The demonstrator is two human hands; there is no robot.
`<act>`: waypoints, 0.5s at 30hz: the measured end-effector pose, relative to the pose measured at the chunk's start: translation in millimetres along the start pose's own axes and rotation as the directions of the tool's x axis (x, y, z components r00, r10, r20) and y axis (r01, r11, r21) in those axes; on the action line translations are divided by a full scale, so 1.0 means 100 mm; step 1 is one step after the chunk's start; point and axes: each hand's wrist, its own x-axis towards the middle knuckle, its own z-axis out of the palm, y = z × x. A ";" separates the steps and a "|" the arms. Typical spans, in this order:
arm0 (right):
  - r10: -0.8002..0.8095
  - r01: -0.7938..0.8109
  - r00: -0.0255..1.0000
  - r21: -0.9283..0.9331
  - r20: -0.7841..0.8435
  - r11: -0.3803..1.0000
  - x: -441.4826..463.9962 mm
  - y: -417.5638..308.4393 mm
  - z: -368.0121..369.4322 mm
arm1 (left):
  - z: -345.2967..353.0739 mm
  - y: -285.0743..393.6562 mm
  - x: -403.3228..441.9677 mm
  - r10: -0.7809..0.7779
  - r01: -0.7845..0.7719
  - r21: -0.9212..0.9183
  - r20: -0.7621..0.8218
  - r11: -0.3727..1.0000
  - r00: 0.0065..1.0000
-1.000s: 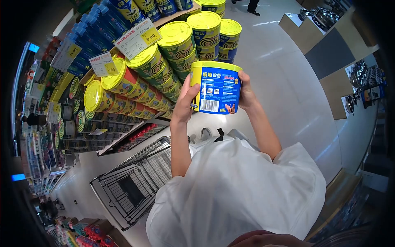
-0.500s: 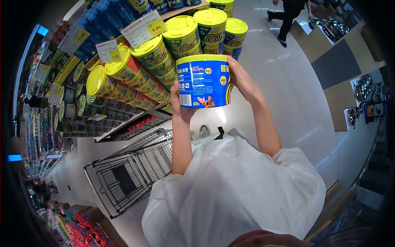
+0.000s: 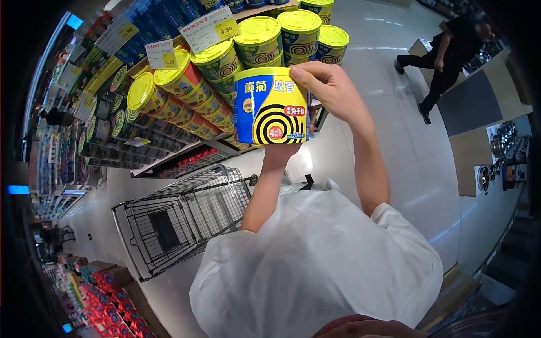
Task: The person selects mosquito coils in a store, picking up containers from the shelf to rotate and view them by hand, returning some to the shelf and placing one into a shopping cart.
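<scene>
A blue and yellow mosquito coil tub [image 3: 271, 107] with a yellow lid is held up in front of me, its black spiral picture facing me. My left hand [image 3: 283, 150] supports it from below; most of those fingers are hidden behind and under the tub. At the upper right rim, my right hand [image 3: 332, 87] grips the lid's edge, thumb in front and fingers bent behind. Just beyond stand stacked tubs of the same kind, such as a green one [image 3: 258, 35] and a red and yellow one [image 3: 173, 66].
Price cards [image 3: 209, 29] stick out above the stacks. An empty-looking wire shopping cart [image 3: 186, 211] stands at my lower left. On the right, a person in dark clothes [image 3: 442, 62] walks by a display counter with metal cookware [image 3: 501, 141]. Red packages [image 3: 104, 304] fill the lower left corner.
The tub has turned from its barcode and text side to its spiral front. My left hand has gone from its left side to underneath. The walking person has come closer.
</scene>
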 end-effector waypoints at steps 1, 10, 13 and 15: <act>0.000 0.000 1.000 0.000 0.004 1.000 -0.01 0.02 0.01 | -0.03 -0.02 -0.02 -0.021 0.020 -0.065 -0.016 0.998 1.000; 0.093 -0.098 0.992 0.056 0.082 0.994 -0.25 0.04 0.03 | 0.00 -0.31 -0.27 0.071 -0.069 0.021 -0.116 0.997 0.991; 0.068 -0.079 0.992 0.098 0.107 0.992 -0.26 0.23 0.13 | 0.02 -0.33 -0.40 0.145 -0.127 0.116 -0.164 0.985 0.976; -0.036 0.022 0.997 0.190 0.071 0.982 -0.26 0.34 0.22 | 0.00 -0.31 -0.48 0.194 -0.170 0.176 -0.127 0.970 0.973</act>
